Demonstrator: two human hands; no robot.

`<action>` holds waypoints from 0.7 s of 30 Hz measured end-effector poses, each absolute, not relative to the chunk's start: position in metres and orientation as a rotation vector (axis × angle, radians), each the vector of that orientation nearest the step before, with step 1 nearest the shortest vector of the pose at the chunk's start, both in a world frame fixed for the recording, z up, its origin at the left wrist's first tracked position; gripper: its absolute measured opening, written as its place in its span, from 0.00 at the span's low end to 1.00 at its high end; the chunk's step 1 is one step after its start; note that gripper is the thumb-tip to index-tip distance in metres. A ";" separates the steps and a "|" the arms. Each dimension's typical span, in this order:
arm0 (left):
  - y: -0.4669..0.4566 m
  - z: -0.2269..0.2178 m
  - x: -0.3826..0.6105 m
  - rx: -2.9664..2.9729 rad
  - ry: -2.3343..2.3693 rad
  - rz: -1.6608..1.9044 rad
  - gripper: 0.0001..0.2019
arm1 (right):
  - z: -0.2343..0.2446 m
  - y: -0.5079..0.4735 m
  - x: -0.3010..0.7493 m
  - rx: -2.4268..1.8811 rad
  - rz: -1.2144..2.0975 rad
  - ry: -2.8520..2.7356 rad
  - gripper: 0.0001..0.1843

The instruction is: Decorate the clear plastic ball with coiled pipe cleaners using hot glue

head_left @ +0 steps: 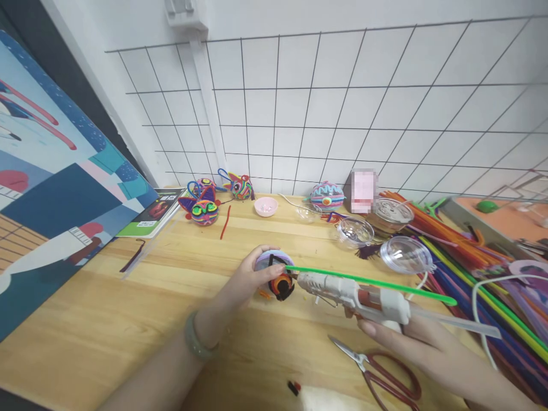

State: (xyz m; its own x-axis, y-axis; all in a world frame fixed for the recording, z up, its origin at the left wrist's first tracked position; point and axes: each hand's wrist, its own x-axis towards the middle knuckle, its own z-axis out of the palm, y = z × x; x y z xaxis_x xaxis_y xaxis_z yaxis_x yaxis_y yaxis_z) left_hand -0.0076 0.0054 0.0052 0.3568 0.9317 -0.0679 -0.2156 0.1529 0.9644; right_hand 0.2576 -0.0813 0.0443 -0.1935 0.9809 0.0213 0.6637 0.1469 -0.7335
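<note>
My left hand is closed around a small round ornament covered in pipe cleaners, lilac on top with an orange and black eye shape. In my right hand is a white hot glue gun, with a clear glue stick sticking out of its back. The gun's nozzle is at the ornament's right side, touching or very close. A long green pipe cleaner runs from the ornament, by my left thumb, above the gun to the right. Below the gun lie scissors with dark red handles, blades partly open.
Finished pipe-cleaner ornaments and a pink dish stand at the back. Clear plastic half-shells lie at the right, beside bundled pipe cleaners and a white cord. A large illustrated board leans at the left.
</note>
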 end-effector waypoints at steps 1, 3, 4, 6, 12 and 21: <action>0.005 0.005 -0.008 1.096 0.828 0.969 0.20 | 0.045 -0.081 0.257 -1.551 0.846 -1.971 0.19; 0.004 0.006 -0.007 1.087 0.823 0.954 0.21 | 0.047 -0.081 0.257 -1.524 0.862 -2.039 0.22; 0.004 0.007 -0.007 1.083 0.824 0.951 0.21 | 0.048 -0.081 0.256 -1.520 0.847 -2.040 0.24; 0.004 0.007 -0.007 1.080 0.828 0.959 0.21 | 0.049 -0.081 0.256 -1.520 0.833 -2.040 0.25; 0.005 0.008 -0.007 1.065 0.840 0.984 0.20 | 0.050 -0.082 0.256 -1.546 0.839 -2.033 0.23; 0.005 0.009 -0.007 1.049 0.837 0.985 0.21 | 0.047 -0.082 0.259 -1.534 0.832 -2.036 0.23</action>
